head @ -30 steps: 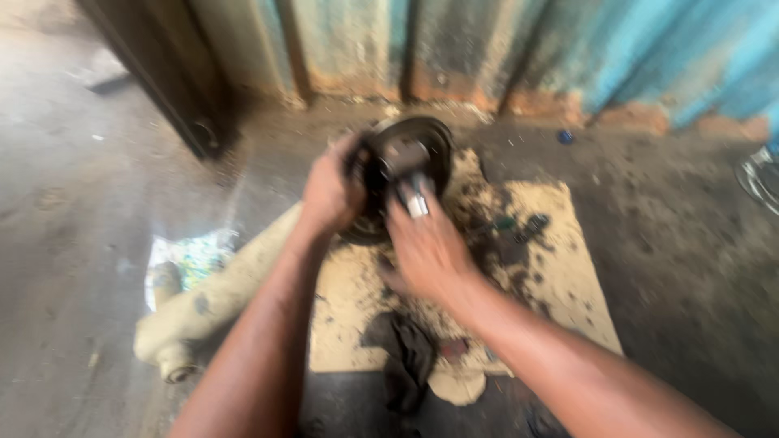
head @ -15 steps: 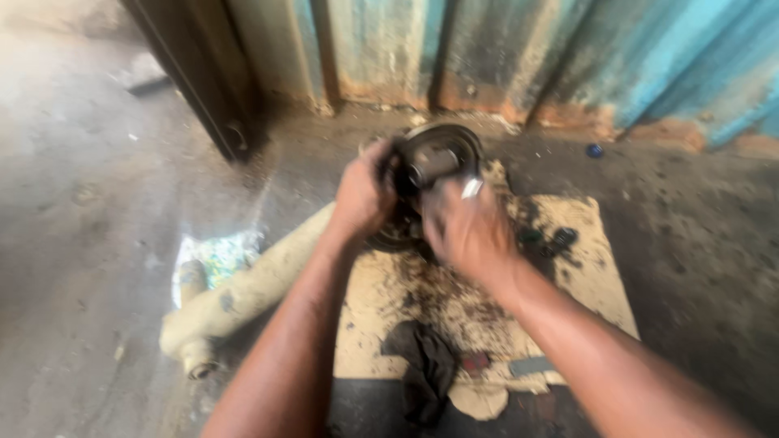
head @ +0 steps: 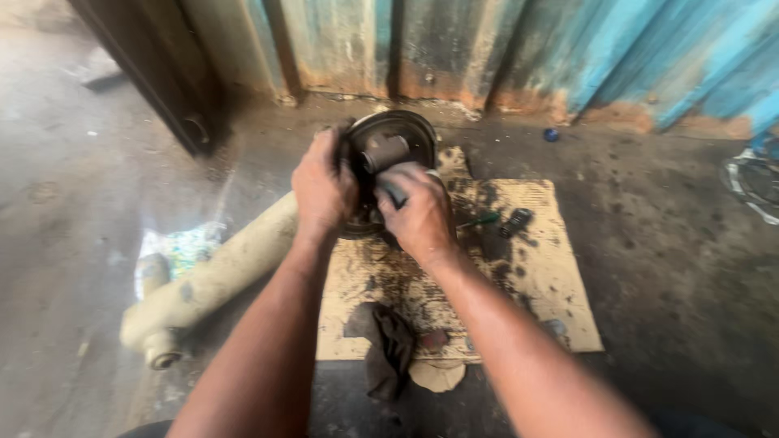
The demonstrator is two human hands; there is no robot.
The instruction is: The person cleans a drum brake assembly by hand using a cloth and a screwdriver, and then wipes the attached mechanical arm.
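A round, dark, greasy metal drum-shaped part point(head: 406, 134) with a central hub stands on edge at the far end of a stained cardboard sheet point(head: 535, 276). My left hand point(head: 323, 188) grips its left rim. My right hand point(head: 418, 212) is closed over the lower middle of the part, around a dark piece near the hub; what it holds is hidden by the fingers.
A long cream-coloured tube point(head: 211, 280) lies to the left, running toward the part. A dark rag point(head: 389, 349) and small dark pieces point(head: 516, 221) lie on the cardboard. A rusty blue corrugated wall point(head: 568, 49) stands behind. Plastic wrapping point(head: 174, 247) lies left of the tube.
Both hands stay on the round part. The right hand has turned and shifted slightly lower on the hub; the metal piece seen between its fingers is now covered. The view has shifted a little.
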